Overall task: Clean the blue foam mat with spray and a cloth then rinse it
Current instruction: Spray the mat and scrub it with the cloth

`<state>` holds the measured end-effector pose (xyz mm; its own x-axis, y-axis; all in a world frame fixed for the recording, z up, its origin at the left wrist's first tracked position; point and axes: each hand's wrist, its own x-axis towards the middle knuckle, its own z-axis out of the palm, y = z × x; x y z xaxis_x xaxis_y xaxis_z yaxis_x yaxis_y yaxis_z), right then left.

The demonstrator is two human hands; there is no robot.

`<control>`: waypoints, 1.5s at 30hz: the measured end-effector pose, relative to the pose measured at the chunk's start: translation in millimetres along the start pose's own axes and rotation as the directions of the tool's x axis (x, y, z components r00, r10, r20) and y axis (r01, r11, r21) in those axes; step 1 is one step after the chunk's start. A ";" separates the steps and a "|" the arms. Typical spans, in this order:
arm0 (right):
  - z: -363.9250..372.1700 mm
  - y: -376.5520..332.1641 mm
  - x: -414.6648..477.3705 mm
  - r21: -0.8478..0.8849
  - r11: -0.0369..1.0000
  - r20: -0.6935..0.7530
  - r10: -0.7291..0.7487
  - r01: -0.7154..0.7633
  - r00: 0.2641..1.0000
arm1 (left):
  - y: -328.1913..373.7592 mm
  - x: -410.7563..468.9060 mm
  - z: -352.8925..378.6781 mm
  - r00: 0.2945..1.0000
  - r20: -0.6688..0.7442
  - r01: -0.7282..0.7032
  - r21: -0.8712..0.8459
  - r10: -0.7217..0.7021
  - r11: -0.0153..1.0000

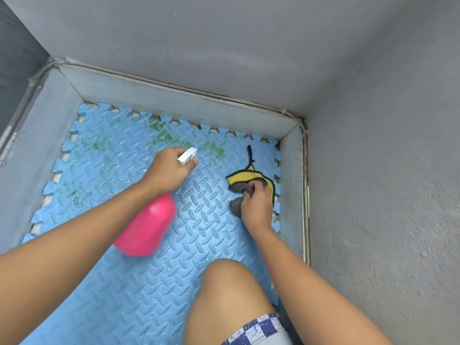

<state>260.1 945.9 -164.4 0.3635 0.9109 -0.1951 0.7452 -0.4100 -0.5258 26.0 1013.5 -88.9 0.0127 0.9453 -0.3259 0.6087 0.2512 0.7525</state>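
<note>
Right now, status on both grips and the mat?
Left grip holds pink spray bottle, nozzle toward green stains. Right grip holds cloth on blue foam mat. Knee over mat, clear of stains.

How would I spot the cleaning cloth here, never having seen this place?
Start at the blue foam mat filling the grey-walled corner, then go to its right edge. There the right hand grips the cloth: crumpled, yellow with black trim and a grey side, unlike the smooth pink spray bottle left of it.
</note>
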 end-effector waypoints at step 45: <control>108.5 -152.9 -36.0 -0.027 0.479 0.532 -0.736 0.877 0.418 | -105.2 -48.0 -113.1 0.916 -0.296 0.288 0.016 -0.271 0.957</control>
<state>72.4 980.8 -166.8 -0.6939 0.7072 -0.1354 0.6911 0.6015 -0.4007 -128.4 965.2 -87.6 -0.3878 0.8594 -0.3331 0.5988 0.5097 0.6177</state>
